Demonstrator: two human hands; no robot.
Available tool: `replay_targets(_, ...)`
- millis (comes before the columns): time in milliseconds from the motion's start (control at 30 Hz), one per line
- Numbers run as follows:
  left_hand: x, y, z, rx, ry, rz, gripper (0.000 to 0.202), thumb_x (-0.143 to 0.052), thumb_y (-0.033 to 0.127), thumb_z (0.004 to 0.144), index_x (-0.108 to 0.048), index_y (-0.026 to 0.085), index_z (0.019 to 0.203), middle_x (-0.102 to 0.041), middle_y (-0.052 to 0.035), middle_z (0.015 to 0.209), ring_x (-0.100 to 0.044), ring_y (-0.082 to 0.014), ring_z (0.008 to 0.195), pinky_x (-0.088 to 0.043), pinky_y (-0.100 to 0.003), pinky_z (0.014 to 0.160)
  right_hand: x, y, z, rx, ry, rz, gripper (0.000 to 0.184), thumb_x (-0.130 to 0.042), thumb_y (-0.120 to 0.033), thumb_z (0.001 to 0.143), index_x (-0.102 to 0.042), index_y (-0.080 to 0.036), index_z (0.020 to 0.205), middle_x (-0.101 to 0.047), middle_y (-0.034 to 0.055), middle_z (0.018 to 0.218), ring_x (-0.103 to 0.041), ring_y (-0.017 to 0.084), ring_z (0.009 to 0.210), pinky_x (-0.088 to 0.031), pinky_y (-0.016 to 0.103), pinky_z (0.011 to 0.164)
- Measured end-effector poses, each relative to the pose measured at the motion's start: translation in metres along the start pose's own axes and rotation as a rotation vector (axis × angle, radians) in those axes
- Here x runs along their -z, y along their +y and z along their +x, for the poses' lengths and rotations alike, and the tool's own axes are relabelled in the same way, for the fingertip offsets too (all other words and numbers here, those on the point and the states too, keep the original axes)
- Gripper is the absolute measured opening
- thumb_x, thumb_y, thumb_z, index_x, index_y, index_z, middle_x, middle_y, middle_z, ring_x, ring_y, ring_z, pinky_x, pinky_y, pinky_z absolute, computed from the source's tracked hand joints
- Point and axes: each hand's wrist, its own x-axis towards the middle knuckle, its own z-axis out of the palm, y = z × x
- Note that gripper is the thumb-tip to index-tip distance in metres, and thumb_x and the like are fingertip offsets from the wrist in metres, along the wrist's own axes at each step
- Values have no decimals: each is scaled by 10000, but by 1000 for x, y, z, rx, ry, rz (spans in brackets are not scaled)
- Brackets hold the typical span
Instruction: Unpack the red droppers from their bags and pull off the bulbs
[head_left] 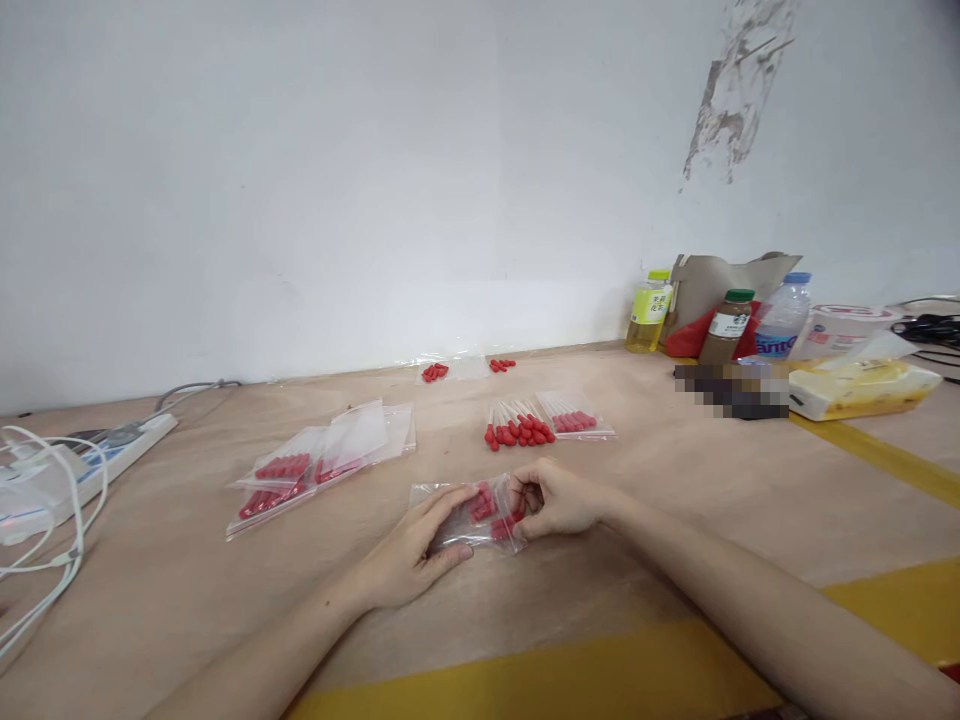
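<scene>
Presently pinching the right end of a clear plastic bag [480, 531] with the right hand [555, 497], thumb and fingers bent around it, at lower centre of the frame. Also laying the left hand [416, 550] over the left part of this bag, with thumb apart at the near edge; cannot tell whether gripping or only pressing. Thin, shiny and a little wrinkled in its plastic, with red rounded heads [484, 501] showing through in two small groups, partly hidden by the hands. Just above, at frame centre, a loose pile of red-tipped sticks [520, 431], beside a filled bag [576, 419]. At centre left, overlapping filled bags [281, 468] on the surface [180, 590].
</scene>
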Motion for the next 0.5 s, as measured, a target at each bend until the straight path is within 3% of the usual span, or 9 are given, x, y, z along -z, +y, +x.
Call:
replay_targets(167,0,0,1,-18,9,-11,525,-456,316,860,-245,260,1337,-347,-55,1363,-349,-206,1224,-304,-374,1023,2,-7,-3,103,-22,-187,263,-707,-283,552,-579,-165,749,-562,-38,690,-481,82,620,-365,186,544)
replay_targets(267,1,1,1,-12,-2,-22,529,-459,303,858,-245,268,1340,-346,-43,1365,-349,-198,1225,-303,-362,1025,1,-9,-4,56,-2,-240,205,-689,-236,546,-570,-166,698,-512,-57,594,-442,66,535,-323,172,464)
replay_targets(400,3,3,1,-12,-9,-28,522,-451,323,861,-252,266,1341,-355,-49,1359,-358,-204,1218,-311,-370,1018,7,-5,-9,8,12,-70,188,-622,-108,549,-554,-156,717,-530,-60,591,-465,55,511,-343,154,447)
replay_targets(500,3,1,-1,-11,1,-16,502,-438,340,865,-270,259,1331,-369,-61,1348,-377,-211,1202,-324,-378,1005,21,3,-12,-21,4,212,251,-665,-140,572,-556,-132,798,-623,2,739,-565,84,608,-433,182,536)
